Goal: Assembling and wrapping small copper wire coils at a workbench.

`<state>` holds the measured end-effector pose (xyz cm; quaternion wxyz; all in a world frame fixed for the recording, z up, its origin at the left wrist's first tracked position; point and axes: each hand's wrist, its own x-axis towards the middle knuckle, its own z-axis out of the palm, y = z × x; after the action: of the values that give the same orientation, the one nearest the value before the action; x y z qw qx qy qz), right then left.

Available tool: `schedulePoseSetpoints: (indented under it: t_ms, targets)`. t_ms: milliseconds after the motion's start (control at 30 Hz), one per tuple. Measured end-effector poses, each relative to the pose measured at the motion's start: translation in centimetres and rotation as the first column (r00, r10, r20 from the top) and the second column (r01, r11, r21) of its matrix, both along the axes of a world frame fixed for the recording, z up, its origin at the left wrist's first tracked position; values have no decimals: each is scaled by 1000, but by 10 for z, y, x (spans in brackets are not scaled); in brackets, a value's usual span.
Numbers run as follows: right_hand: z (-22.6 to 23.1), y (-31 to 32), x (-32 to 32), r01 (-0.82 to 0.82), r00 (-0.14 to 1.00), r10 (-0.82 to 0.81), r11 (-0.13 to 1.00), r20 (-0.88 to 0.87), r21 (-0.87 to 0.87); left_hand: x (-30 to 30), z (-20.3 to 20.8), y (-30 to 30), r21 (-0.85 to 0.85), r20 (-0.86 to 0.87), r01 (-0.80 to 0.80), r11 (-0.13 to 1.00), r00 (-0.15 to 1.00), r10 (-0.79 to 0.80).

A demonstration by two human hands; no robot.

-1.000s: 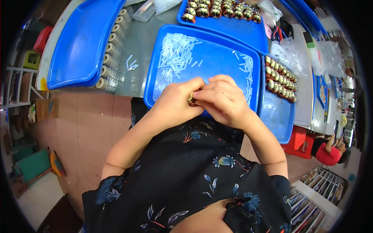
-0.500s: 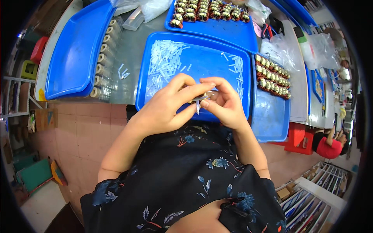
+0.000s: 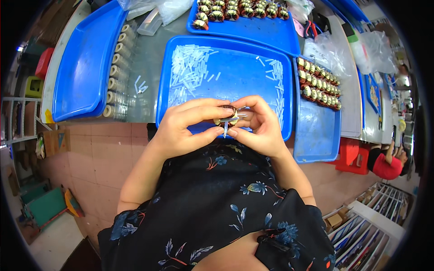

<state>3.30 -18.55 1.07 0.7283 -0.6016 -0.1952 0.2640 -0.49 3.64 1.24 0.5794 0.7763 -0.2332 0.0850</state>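
Note:
A small copper-wound motor stator (image 3: 221, 122), cream and dark red-brown, is held between my two hands above the near edge of a blue tray (image 3: 235, 81). My left hand (image 3: 187, 124) closes on its left side, fingers over the top and thumb below. From the right, my right hand (image 3: 260, 126) grips it with thumb and bent fingers. Thin pale sleeves or leads stick out to the right, and a white sleeve (image 3: 225, 131) points down between my thumbs. Inside the tray lie a heap of short clear-white tubes (image 3: 192, 67) at the left and a smaller pile (image 3: 276, 74) at the right.
Similar stators (image 3: 318, 83) stand in rows in a blue tray at right, and more (image 3: 233, 11) fill another behind. Cream spools (image 3: 112, 83) line up beside an upended blue tray (image 3: 86, 63) on the left. Red-handled pliers (image 3: 311, 29) and plastic bags lie at the back right.
The stator has turned, so more of its windings and cream face shows. My left hand has moved slightly left and down, its fingers lying flatter over the stator.

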Motion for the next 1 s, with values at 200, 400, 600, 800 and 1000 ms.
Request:
schedulePoseSetpoints:
  t_ms: [200,400,600,800,1000]
  targets:
    - [-5,1,-2,-2,1000,2,1000,-8,18,-1,-8,-3,-47,-8,-31,998,999,31]
    - [-8,2,-3,7,999,-6,1000,51,-14,-3,-12,-6,-51,20,-70,996,997,71]
    - [-14,3,-4,23,998,-21,999,54,-33,-6,-14,-11,-56,1,-127,990,992,127]
    - [-15,4,-3,25,999,-23,999,35,-46,-7,-17,-11,-62,-26,-146,987,989,145]
    - [-22,4,-2,35,999,-36,998,-3,-52,-5,-20,-12,-67,-29,-143,987,990,141]
